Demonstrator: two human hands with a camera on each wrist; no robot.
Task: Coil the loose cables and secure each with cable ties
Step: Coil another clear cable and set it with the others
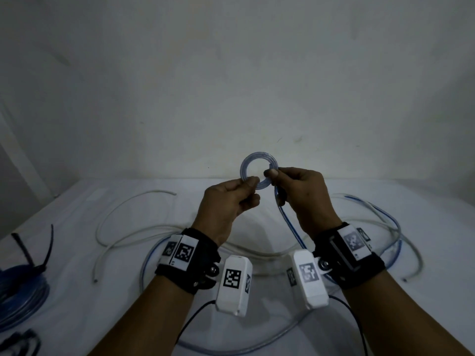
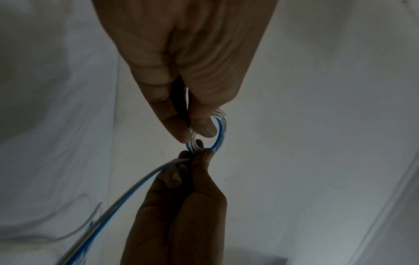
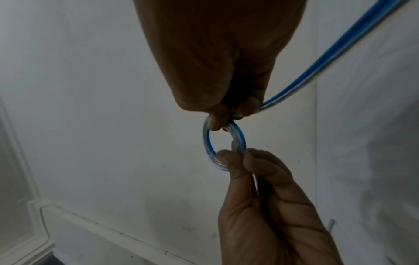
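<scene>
Between both hands' fingers, coil.

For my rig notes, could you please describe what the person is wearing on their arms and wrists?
Both forearms are bare, with no sleeves. Each wrist carries a black strap bearing white square-patterned marker tags. A white boxy camera module with similar markers hangs beneath each wrist, and a thin black cable trails from each.

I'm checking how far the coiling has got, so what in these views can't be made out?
- Head view: the blue bundle is cut off by the left edge, so its full size is unknown.
- Number of turns in the small coil: too small; the left hand and right hand cover parts.
- Wrist views: the cable's far end runs out of frame.
</scene>
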